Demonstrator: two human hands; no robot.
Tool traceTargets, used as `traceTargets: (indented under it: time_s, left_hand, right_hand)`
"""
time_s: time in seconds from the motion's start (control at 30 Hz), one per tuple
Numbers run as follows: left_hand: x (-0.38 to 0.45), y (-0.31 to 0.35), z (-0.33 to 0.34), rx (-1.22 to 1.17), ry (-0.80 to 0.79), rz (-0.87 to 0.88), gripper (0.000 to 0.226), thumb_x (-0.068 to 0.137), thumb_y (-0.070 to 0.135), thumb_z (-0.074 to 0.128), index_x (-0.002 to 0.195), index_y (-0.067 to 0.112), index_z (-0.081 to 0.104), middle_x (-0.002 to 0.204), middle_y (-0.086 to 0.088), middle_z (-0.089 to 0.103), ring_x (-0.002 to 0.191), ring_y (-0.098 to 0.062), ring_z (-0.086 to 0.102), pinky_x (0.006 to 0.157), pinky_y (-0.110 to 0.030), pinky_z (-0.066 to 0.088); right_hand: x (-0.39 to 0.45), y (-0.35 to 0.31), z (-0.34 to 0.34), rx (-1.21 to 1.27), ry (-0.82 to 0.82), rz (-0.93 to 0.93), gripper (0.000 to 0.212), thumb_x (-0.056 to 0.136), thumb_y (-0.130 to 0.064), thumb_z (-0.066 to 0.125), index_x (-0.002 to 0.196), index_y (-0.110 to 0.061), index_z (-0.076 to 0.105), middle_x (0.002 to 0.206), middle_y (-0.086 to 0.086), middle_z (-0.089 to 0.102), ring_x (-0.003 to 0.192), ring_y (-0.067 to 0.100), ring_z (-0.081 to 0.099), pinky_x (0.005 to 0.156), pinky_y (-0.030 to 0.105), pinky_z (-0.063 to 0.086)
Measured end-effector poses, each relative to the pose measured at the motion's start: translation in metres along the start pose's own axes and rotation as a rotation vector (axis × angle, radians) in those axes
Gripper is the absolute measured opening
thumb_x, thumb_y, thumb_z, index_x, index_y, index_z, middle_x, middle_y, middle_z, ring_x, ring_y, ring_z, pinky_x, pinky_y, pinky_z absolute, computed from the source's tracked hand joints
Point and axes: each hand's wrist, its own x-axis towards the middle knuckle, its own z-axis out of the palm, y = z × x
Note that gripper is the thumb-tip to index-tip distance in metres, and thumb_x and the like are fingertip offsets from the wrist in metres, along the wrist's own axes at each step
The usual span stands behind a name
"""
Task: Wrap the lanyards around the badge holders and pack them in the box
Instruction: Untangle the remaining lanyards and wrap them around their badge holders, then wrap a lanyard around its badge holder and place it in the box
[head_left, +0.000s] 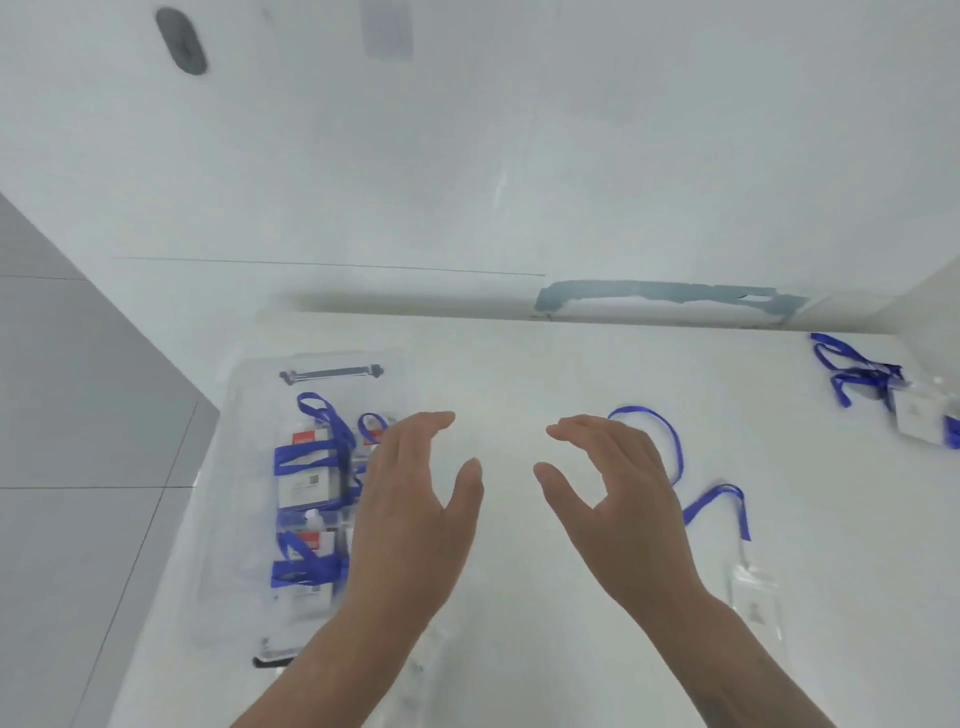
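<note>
Presently, both hands are held above the white surface (519, 597) with nothing gripped: the left hand (410, 519) and the right hand (618, 509) are apart, fingers loosely spread and slightly bent, palms turned toward each other. At the left, a clear box (244, 467) is seen with two badge holders already wrapped in blue lanyards, one farther (311, 467) and one nearer (306, 566); a third may be tucked behind the left hand (it cannot be told for certain). To the right of the hands, an unwrapped lanyard (717, 499) is laid in loose loops on the surface, joined to a clear badge holder (756, 608) near the right forearm. Another bundle (893, 395) is left at the far right edge, its wrapping apparently loose. The packing is judged partly done. The risks are judged as follows: the loose loops could be snagged or knotted if the holder is lifted without the strap being gathered first; a slack wrap could be undone when dropped into the box; and the far bundle, being well apart from the rest, could be overlooked or nudged off the edge.
</note>
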Motion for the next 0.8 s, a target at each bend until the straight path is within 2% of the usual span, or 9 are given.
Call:
traceTargets:
  time_s: [0.17, 0.4, 0.67, 0.8]
  left_hand:
    - [-0.011, 0.036, 0.07, 0.081, 0.031, 0.051, 0.041, 0.091, 0.033, 0.058, 0.13, 0.033, 0.047, 0.121, 0.028, 0.039, 0.12, -0.002, 0.043, 0.099, -0.023, 0.037]
    - [-0.032, 0.088, 0.167, 0.153, 0.024, 0.037, 0.042, 0.091, 0.03, 0.059, 0.131, 0.032, 0.047, 0.123, 0.028, 0.04, 0.12, -0.002, 0.042, 0.094, -0.017, 0.03]
    - [-0.047, 0.112, 0.232, 0.237, -0.015, 0.05, 0.044, 0.09, 0.028, 0.061, 0.132, 0.027, 0.049, 0.13, 0.018, 0.048, 0.115, 0.002, 0.04, 0.092, -0.018, 0.032]
    - [-0.047, 0.111, 0.246, 0.278, -0.052, 0.074, 0.043, 0.09, 0.027, 0.062, 0.132, 0.026, 0.05, 0.131, 0.017, 0.048, 0.112, 0.003, 0.037, 0.093, -0.019, 0.031]
  right_hand:
    - [0.001, 0.084, -0.053, -0.013, -0.028, -0.02, 0.03, 0.087, -0.033, 0.069, 0.116, -0.035, 0.063, 0.118, -0.027, 0.057, 0.116, -0.006, 0.043, 0.091, 0.0, 0.029]
    - [0.003, 0.198, -0.119, -0.093, -0.143, -0.011, 0.026, 0.087, -0.037, 0.065, 0.112, -0.042, 0.06, 0.116, -0.031, 0.054, 0.112, -0.007, 0.043, 0.073, 0.005, 0.037]
    - [-0.001, 0.263, -0.147, -0.112, -0.223, 0.057, 0.027, 0.089, -0.036, 0.062, 0.115, -0.039, 0.06, 0.116, -0.028, 0.055, 0.112, -0.004, 0.043, 0.08, 0.002, 0.03]
    - [0.0, 0.275, -0.15, -0.135, -0.243, 0.068, 0.027, 0.09, -0.038, 0.06, 0.117, -0.039, 0.059, 0.117, -0.027, 0.054, 0.112, -0.003, 0.042, 0.08, 0.01, 0.034]
